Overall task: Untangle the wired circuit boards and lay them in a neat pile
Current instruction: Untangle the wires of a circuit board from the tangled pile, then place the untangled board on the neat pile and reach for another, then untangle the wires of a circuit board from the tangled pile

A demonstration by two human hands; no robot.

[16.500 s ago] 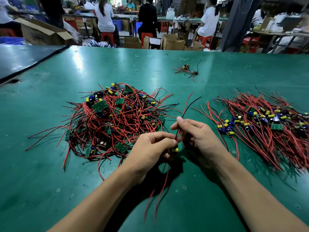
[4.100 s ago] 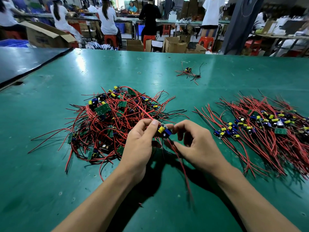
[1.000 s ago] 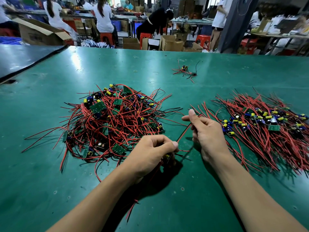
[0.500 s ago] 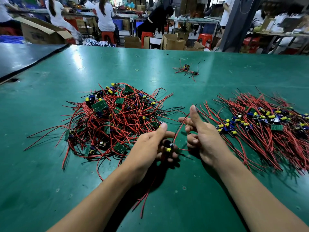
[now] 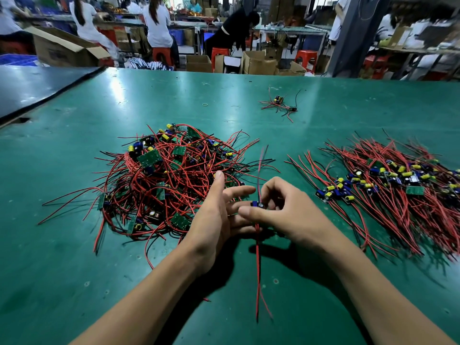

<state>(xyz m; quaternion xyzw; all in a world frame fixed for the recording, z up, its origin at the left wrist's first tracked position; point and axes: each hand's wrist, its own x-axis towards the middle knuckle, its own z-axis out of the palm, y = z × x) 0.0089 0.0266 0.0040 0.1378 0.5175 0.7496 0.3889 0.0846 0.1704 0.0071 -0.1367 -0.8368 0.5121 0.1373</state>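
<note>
Since the frame half a second ago, the circuit board (image 5: 257, 204) has passed from the left hand (image 5: 214, 220) to the right hand (image 5: 286, 215). The right fingers (image 5: 273, 185) pinch it; the left fingers lie straight and hold nothing. Its wires (image 5: 258, 270) run straight, clear of the tangled heap (image 5: 169, 180). It is judged ready for the sorted pile (image 5: 388, 185), to the right on the surface (image 5: 74, 282).

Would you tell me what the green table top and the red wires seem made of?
Table top: probably a rubber or vinyl mat, semi-gloss, given soft glare and small scuffs. Red wires: smooth plastic insulation, seemingly, as they bend in loose curves.
</note>
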